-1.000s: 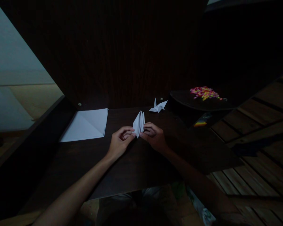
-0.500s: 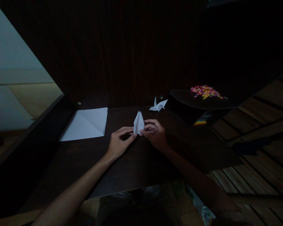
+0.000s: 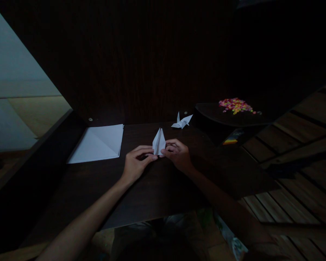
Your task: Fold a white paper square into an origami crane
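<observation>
A small folded piece of white paper (image 3: 159, 142), pointed at its far end with a slit down the middle, is held between both my hands. My left hand (image 3: 137, 160) pinches its left edge, thumb at the near corner and fingers at the side. On the other edge, my right hand (image 3: 179, 154) grips it with the thumb in front and curled fingers partly hidden behind. Beyond the hands, a finished white origami crane (image 3: 182, 121) rests on the dark wooden tabletop (image 3: 141, 195).
Left of my hands lies a stack of white paper sheets (image 3: 99, 143), the top one creased diagonally. At the right, a raised dark shelf (image 3: 206, 110) carries a heap of small colourful pieces (image 3: 237, 105). A dark upright panel (image 3: 141, 65) closes off the back, and a side board (image 3: 43, 152) edges the left.
The folded paper looks slightly wider, its two side flaps spread a little more. Both hands keep their hold with barely any shift.
</observation>
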Demonstrator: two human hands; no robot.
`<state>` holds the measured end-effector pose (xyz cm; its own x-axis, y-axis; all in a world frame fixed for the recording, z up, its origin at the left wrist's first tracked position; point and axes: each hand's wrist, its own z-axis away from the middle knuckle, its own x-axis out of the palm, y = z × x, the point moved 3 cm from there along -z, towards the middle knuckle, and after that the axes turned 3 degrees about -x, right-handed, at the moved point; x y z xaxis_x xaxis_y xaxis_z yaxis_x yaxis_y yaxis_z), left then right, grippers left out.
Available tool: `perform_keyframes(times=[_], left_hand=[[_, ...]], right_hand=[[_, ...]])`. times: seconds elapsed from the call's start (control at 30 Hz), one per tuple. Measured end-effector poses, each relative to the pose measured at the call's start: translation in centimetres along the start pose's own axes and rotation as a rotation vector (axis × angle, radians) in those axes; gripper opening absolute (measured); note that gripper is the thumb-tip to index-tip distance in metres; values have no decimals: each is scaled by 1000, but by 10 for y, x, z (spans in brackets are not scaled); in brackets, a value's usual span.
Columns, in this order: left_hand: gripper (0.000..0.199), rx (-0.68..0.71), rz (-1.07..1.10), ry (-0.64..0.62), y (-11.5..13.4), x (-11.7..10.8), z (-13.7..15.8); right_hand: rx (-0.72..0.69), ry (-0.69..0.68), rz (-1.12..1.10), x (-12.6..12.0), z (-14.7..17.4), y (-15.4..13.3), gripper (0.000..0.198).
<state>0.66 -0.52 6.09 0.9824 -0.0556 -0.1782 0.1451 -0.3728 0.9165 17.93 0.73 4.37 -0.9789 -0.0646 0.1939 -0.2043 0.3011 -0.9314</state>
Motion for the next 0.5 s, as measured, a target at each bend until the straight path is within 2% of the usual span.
perform_keyframes(times=[0.5], left_hand=[[14, 69, -110, 51, 7, 0, 1]], right_hand=[[14, 12, 74, -1, 3, 0, 41]])
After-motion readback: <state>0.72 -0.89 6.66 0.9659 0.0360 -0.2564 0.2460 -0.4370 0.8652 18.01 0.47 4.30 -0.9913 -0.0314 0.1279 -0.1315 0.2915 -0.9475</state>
